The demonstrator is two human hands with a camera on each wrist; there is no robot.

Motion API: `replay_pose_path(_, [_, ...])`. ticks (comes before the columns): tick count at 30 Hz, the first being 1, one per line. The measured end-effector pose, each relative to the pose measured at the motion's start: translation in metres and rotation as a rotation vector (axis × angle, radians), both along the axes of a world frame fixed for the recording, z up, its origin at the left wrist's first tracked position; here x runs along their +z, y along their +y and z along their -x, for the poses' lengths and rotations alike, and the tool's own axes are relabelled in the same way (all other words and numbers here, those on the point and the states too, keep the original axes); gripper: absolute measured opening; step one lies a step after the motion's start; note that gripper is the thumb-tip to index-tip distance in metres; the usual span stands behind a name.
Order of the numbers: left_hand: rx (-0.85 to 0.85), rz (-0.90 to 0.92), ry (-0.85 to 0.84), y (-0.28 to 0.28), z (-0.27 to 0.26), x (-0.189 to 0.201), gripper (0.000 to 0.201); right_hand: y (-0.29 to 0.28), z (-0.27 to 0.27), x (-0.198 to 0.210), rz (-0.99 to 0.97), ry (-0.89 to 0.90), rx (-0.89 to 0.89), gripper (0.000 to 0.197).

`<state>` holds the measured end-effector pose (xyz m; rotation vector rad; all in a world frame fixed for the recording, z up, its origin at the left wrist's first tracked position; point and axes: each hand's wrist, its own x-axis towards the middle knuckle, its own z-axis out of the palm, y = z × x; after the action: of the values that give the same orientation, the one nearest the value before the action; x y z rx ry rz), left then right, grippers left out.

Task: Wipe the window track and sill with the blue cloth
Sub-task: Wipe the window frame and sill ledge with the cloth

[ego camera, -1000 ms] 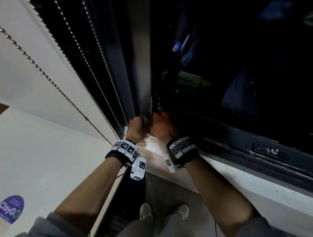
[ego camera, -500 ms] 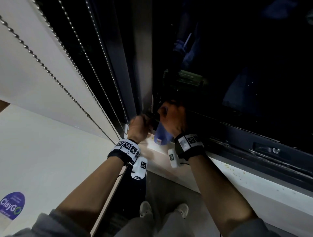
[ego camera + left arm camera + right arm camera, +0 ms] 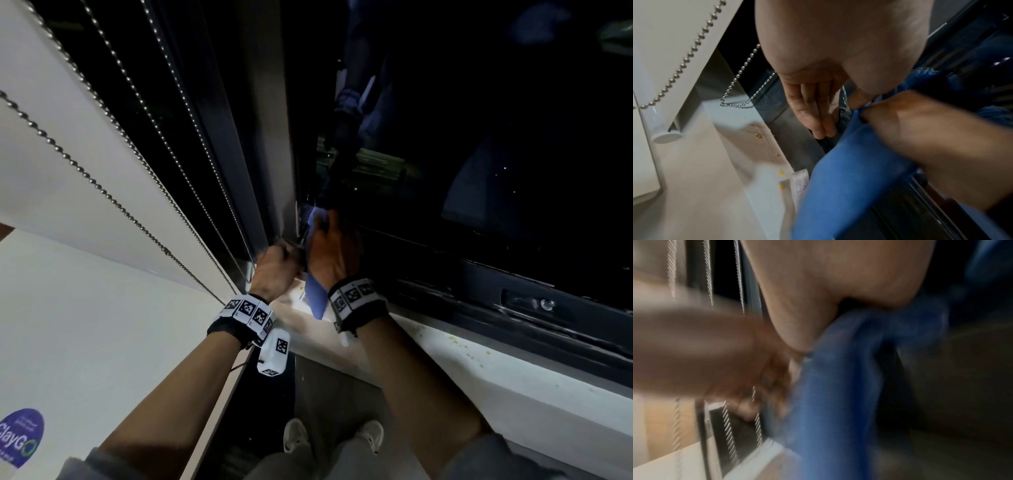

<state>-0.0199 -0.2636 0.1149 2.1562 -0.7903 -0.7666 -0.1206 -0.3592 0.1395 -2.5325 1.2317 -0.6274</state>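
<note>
The blue cloth [image 3: 317,298] hangs as a long fold from my right hand [image 3: 334,255] at the left end of the dark window track [image 3: 479,308]. In the left wrist view my right hand [image 3: 931,138] grips the cloth [image 3: 849,178] near its top. My left hand [image 3: 274,270] sits just left of it, fingers [image 3: 813,110] curled down toward the track and thumb pressed on the cloth's edge. The right wrist view is blurred, with the cloth [image 3: 838,386] running down from the palm. The pale sill [image 3: 462,356] lies below both hands.
Bead chains [image 3: 113,202] of a white roller blind hang at the left, and its bottom rail [image 3: 666,138] rests near the sill corner. Yellow crumbs [image 3: 780,172] dot the sill. A latch [image 3: 544,304] sits on the dark lower frame. My shoes [image 3: 294,435] stand below.
My right hand has lifted up and slightly right from the left hand, drawing the blue cloth into view so it now hangs below. The left hand has stayed in place.
</note>
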Motion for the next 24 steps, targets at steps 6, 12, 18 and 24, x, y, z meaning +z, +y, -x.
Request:
replay_pose_path(6, [-0.077, 0.034, -0.046, 0.003, -0.006, -0.001, 0.037, -0.007, -0.007, 0.006, -0.022, 0.252, 0.172, 0.026])
replay_pose_path(12, [-0.012, 0.069, -0.049, -0.001, -0.004, -0.009, 0.032, -0.027, 0.005, -0.002, 0.055, 0.263, 0.158, 0.023])
replay_pose_path(18, [0.026, 0.091, -0.155, 0.000, -0.005, -0.023, 0.031, -0.013, 0.018, -0.009, -0.049, 0.167, 0.401, 0.021])
replay_pose_path(24, [0.019, 0.100, -0.132, 0.000, -0.006, -0.025, 0.033, -0.025, -0.003, -0.004, -0.035, 0.261, 0.124, 0.034])
